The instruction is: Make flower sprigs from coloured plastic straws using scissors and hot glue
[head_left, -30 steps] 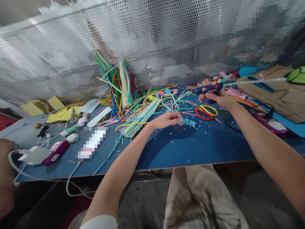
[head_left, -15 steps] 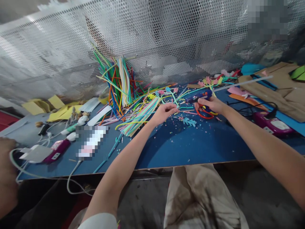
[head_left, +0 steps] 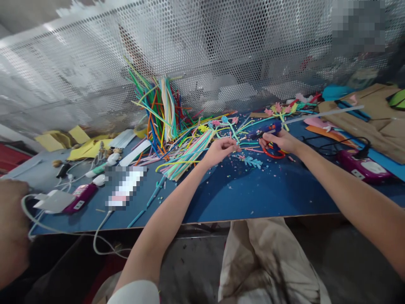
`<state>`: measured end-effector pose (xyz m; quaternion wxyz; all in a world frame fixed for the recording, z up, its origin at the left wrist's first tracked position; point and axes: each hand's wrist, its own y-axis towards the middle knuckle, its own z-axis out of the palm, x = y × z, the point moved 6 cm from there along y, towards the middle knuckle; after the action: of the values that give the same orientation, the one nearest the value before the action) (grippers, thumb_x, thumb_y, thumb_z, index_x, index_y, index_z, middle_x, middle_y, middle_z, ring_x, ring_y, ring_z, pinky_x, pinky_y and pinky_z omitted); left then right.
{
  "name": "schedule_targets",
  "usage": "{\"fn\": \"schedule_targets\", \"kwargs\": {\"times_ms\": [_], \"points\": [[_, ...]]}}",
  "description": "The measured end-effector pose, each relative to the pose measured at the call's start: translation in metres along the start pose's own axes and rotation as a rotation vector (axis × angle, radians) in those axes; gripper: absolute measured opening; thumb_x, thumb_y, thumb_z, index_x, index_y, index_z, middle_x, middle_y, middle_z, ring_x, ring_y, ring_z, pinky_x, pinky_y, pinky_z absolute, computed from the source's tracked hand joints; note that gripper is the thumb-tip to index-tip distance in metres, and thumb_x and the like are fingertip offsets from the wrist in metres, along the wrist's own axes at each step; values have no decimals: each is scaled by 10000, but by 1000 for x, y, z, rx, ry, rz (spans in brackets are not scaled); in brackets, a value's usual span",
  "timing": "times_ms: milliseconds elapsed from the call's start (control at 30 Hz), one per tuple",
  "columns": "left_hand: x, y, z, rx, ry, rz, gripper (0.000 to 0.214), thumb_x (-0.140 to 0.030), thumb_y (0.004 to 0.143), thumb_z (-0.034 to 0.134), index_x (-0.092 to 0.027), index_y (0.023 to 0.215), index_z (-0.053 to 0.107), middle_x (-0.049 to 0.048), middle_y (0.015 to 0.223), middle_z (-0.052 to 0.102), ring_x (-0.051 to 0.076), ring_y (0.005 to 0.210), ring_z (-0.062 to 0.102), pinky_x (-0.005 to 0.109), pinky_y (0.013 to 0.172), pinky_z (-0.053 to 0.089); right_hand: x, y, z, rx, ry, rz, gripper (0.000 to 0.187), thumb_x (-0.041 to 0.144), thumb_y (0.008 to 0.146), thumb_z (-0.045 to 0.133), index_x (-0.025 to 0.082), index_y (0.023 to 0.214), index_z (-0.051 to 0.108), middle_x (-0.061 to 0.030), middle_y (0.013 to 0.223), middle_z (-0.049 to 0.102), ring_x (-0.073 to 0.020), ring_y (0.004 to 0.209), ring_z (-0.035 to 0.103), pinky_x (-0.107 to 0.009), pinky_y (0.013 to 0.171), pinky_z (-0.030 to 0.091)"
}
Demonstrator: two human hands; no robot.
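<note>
My right hand point(head_left: 280, 140) grips a blue glue gun point(head_left: 264, 130) with a long clear glue stick point(head_left: 325, 114) trailing to the right; the nozzle points left. My left hand point(head_left: 221, 150) is pinched at the stem of a small pipe-cleaner flower point(head_left: 228, 126), just left of the nozzle. Red and yellow scissors point(head_left: 272, 153) lie partly under my right hand. A light blue pipe-cleaner leaf point(head_left: 252, 161) rests on the blue table point(head_left: 253, 194) between my hands.
A heap of coloured pipe cleaners point(head_left: 164, 122) leans on the perforated metal screen point(head_left: 202, 55). Finished flowers point(head_left: 280, 110) lie behind. Cardboard point(head_left: 373, 114) and a purple device point(head_left: 363, 166) sit right. Cables and chargers point(head_left: 79, 196) sit left, beside another person's hand point(head_left: 11, 228).
My right hand brought the glue gun left and nearer, from the far right toward my left hand. My left hand left the blue leaf and moved up to the flower.
</note>
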<state>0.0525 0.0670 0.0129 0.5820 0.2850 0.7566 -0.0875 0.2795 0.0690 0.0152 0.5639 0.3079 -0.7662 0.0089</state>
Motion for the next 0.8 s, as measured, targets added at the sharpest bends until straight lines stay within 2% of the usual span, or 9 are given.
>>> {"fn": "schedule_targets", "kwargs": {"times_ms": [267,500,800], "points": [[4,0,2,15,46,0,402,-526,861,699,-144,983,662,88,915,782,82,587,546,230,602,453,3,0,1,-6,3,19,518,652,899,606,220,615,573,-46,671,618,-198,680,592,-353,697,478],[-3,-2,3,39,104,5,408,-536,882,675,-146,1001,678,90,936,785,66,529,467,223,514,348,3,1,2,6,-4,-9,494,614,928,587,227,624,550,-28,644,567,-192,637,555,-361,663,448],[-3,-2,2,21,91,33,402,-528,892,675,-140,997,683,97,940,785,73,567,526,221,534,360,-1,1,2,-9,10,-5,500,614,903,628,226,601,538,-16,612,557,-186,633,547,-358,681,458]]}}
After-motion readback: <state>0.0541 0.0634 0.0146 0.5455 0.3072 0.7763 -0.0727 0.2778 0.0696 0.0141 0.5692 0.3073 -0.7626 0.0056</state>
